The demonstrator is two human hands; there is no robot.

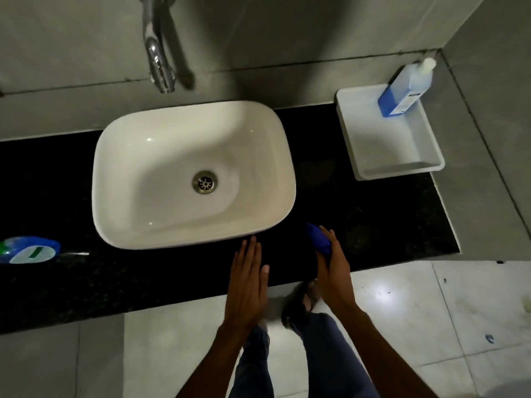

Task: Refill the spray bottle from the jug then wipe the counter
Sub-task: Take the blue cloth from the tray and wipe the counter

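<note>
Across the frame's middle the dark counter (359, 225) is seen, and low at centre a soft, light blue cloth (317, 239), best bunched in the palm, is gripped by the right hand (334, 268), the left hand (247, 271) being held flat and empty.

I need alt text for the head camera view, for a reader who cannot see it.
A person's right hand holds a blue cloth on a black counter, the left hand flat beside it, before a white basin. A blue bottle stands in a white tray at the right.
</note>
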